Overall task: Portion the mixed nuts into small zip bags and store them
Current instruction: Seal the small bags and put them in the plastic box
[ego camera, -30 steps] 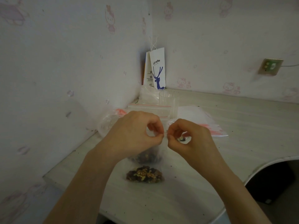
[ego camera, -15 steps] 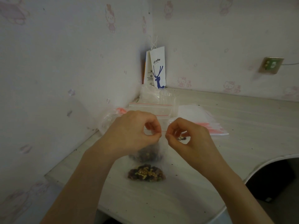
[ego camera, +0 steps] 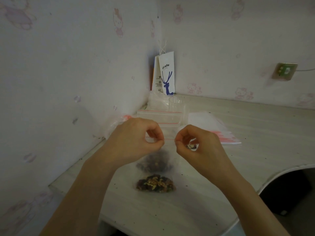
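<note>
Held bag: small clear plastic zip bag with a red seal line (ego camera: 167, 151), hanging upright above the desk, a dark clump of mixed nuts (ego camera: 154, 163) at its bottom.
Seal axis: the red line runs left to right between the two pinches; a short stretch shows in the gap.
Left hand (ego camera: 136, 142): thumb and forefinger closed on the bag's top edge at the left side of the gap; other fingers curled.
Right hand (ego camera: 199, 147): thumb and forefinger closed on the top edge at the right side; a few nuts seem to sit in its curled palm, too small to confirm.
Nearer hand: both are at the seal, level, close together but apart.
Step, judged: pressing the zip shut; the next move likely slides a pinch sideways along the line. Whether it is already sealed, cannot tell.
Filled bag: second clear zip bag of brown and golden nuts (ego camera: 156, 184), lying flat on the pale wood-grain desk (ego camera: 255, 126), directly below the held one.
Spare bags: stack of empty red-striped zip bags (ego camera: 159, 115) behind the hands, near the corner.
</note>
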